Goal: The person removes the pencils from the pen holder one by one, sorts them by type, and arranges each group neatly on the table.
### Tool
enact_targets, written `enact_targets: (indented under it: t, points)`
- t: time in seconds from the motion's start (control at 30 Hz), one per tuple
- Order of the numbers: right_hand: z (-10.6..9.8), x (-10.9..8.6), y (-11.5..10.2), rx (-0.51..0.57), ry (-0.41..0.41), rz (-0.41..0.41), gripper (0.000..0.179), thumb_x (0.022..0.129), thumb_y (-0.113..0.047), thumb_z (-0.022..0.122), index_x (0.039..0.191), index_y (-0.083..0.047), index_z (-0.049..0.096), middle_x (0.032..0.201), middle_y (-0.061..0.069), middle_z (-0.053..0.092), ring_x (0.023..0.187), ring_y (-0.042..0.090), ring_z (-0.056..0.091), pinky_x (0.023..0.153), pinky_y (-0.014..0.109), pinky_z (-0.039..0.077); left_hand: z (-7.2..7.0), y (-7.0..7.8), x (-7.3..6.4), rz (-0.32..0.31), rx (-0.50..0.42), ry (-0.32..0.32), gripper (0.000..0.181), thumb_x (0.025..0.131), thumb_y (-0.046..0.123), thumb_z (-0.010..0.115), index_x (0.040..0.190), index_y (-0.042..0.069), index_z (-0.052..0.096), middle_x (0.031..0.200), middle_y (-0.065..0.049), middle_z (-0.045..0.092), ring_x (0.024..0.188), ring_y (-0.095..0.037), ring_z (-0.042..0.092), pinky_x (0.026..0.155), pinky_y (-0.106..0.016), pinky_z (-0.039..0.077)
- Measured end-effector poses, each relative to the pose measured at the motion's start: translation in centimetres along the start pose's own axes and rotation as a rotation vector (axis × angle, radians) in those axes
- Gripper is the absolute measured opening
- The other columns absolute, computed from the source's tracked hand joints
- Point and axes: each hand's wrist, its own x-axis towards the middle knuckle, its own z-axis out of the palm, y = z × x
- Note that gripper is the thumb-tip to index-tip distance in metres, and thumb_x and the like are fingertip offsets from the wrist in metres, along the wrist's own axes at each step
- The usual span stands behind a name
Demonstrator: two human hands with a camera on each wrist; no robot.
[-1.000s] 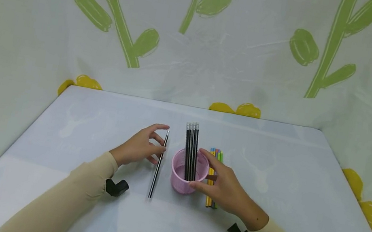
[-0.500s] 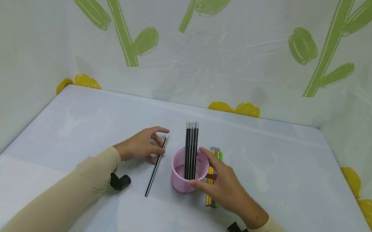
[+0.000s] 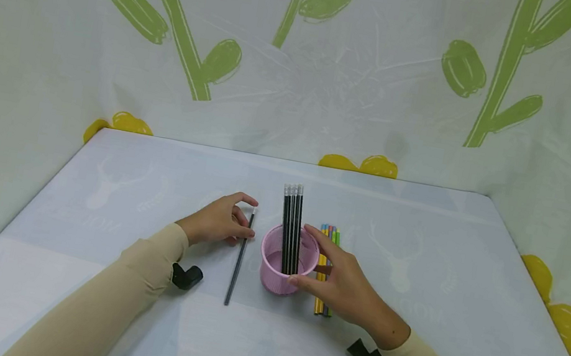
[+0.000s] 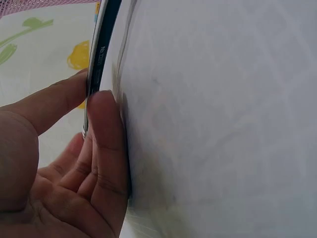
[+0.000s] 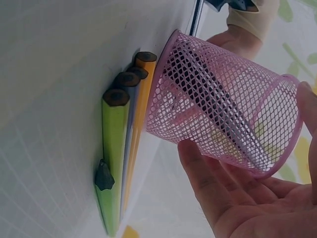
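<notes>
My left hand (image 3: 216, 220) pinches a black pencil (image 3: 237, 267) with a silver-white top end, just left of the cup. In the left wrist view the thumb and fingers close on the pencil's dark side (image 4: 103, 52), where small print shows. My right hand (image 3: 349, 286) holds a pink mesh pencil cup (image 3: 276, 282) from the right, thumb at the near rim and index finger at the far rim. Inside the cup several black pencils (image 3: 292, 223) lean together, silver ends up. The right wrist view shows the cup's mesh wall (image 5: 213, 94) with fingers along it.
Several coloured pencils (image 3: 318, 304) lie side by side on the white table (image 3: 425, 226), right of the cup and partly behind the right hand. In the right wrist view a green pencil (image 5: 115, 134) lies outermost. A leaf-patterned sheet (image 3: 379, 93) encloses the table.
The left hand has shifted slightly right and toward me with the pencil, which has turned to show its darker side. The right hand and cup keep their place.
</notes>
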Motion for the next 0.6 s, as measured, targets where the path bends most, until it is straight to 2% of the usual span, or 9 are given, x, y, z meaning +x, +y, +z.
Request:
enact_targets:
  t: [0.17, 0.6]
  points:
    - [-0.11, -0.02, -0.04, 0.012, -0.007, -0.005, 0.092, 0.084, -0.029, 0.082, 0.157, -0.008, 0.029, 0.154, 0.013, 0.045, 0.128, 0.036, 0.059, 0.09, 0.04, 0.058, 0.06, -0.03, 0.13, 0.011, 0.055, 0.01, 0.067, 0.085, 0.016, 0.08, 0.142, 0.015, 0.045, 0.094, -0.007, 0.065, 0.069, -0.015, 0.063, 0.066, -0.028, 0.055]
    - [-0.07, 0.06, -0.02, 0.015, -0.014, 0.004, 0.092, 0.084, -0.029, 0.082, 0.157, -0.01, 0.028, 0.155, 0.013, 0.043, 0.129, 0.038, 0.057, 0.091, 0.04, 0.058, 0.01, -0.33, 0.26, -0.001, 0.044, 0.017, 0.069, 0.086, 0.016, 0.079, 0.144, 0.016, 0.042, 0.099, -0.01, 0.062, 0.069, -0.015, 0.068, 0.068, -0.029, 0.059]
